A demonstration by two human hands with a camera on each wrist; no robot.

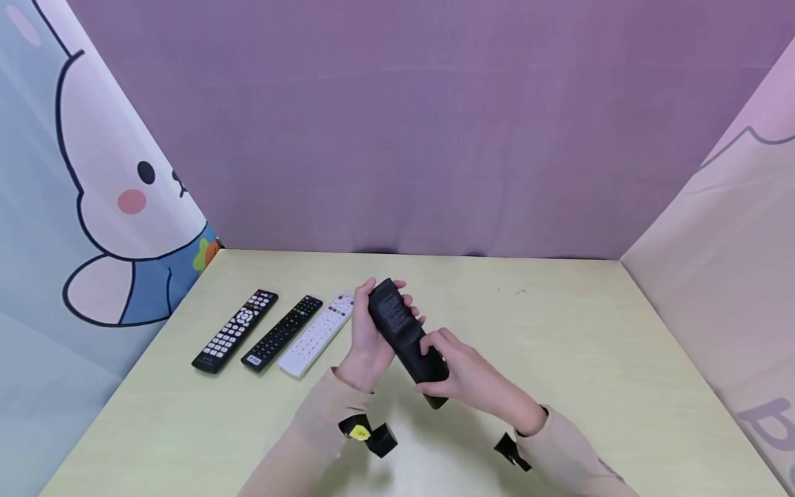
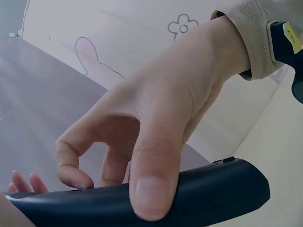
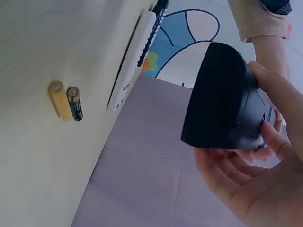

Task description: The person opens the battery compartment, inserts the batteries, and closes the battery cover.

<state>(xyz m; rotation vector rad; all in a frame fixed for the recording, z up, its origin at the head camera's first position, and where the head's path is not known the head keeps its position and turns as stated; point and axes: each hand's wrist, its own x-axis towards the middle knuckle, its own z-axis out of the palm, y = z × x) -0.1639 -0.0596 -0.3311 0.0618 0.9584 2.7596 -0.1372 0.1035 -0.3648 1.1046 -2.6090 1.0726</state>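
A black remote control (image 1: pixel 404 331) is tilted above the table with its back face showing. My left hand (image 1: pixel 369 335) grips its upper end, with fingertips curled over the far side. My right hand (image 1: pixel 462 369) grips the lower end; its thumb lies on the near side and a bent index finger touches the back. In the left wrist view, the right hand (image 2: pixel 161 104) straddles the remote's curved body (image 2: pixel 213 194). The right wrist view shows the remote's end (image 3: pixel 213 104) and a panel line on its back; whether that cover is loose I cannot tell.
Left of the hands lie a black remote with white buttons (image 1: pixel 236 331), an all-black remote (image 1: pixel 282 333) and a white remote (image 1: pixel 317 337). Two batteries, one yellow (image 3: pixel 60 100) and one dark (image 3: pixel 75 104), rest on the table (image 1: pixel 559 331). Fabric walls (image 1: pixel 422 138) surround the table.
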